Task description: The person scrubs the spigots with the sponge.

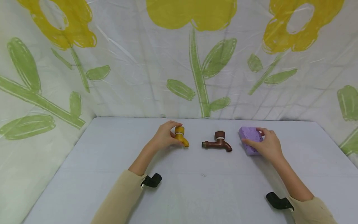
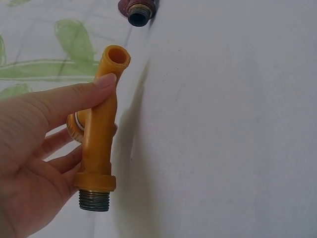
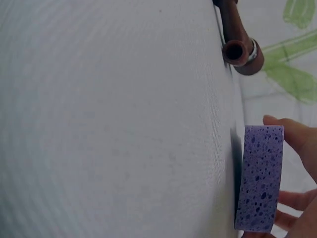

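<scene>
My left hand (image 1: 165, 136) grips a yellow faucet (image 1: 180, 135) between thumb and fingers. In the left wrist view the thumb lies on the yellow faucet (image 2: 99, 134) just below its spout, and its threaded metal end points toward the camera's lower edge. A purple sponge (image 1: 249, 140) is pinched by my right hand (image 1: 269, 145) at its right side. The right wrist view shows the pitted side of the sponge (image 3: 260, 178), close to the table surface. Between the hands, a brown faucet (image 1: 219, 143) lies on the table, touched by neither.
The table (image 1: 179, 193) has a pale cover and meets a white curtain (image 1: 126, 87) printed with yellow flowers at its far edge. Black angled pieces (image 1: 152, 180) stick out from both sleeves. A tiny dark thread (image 1: 203, 175) lies near the table's middle.
</scene>
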Available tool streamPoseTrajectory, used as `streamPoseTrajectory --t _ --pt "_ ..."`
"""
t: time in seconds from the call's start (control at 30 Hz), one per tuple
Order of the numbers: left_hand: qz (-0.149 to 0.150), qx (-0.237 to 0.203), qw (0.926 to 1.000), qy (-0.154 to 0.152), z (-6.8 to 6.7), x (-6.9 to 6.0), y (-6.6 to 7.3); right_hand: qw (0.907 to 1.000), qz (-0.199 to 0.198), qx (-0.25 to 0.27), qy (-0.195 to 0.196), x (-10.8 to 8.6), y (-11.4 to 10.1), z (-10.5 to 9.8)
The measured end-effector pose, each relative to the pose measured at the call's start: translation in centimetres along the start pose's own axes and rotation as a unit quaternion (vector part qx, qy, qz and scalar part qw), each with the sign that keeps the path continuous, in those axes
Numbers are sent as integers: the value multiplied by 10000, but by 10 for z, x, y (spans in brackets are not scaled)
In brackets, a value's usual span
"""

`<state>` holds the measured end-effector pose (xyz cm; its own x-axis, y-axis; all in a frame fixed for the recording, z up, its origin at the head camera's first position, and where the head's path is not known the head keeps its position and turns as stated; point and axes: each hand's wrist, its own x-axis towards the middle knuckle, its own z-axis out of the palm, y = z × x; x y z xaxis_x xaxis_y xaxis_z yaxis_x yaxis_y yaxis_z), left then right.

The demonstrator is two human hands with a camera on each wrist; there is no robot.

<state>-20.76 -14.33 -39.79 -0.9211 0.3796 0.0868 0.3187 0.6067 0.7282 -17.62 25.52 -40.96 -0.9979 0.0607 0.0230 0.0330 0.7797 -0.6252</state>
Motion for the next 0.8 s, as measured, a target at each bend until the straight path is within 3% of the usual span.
streamPoseTrajectory --t 0.8 --pt "-21 438 9990 -30 8 4 -5 9994 207 -272 -69 4 2 6"
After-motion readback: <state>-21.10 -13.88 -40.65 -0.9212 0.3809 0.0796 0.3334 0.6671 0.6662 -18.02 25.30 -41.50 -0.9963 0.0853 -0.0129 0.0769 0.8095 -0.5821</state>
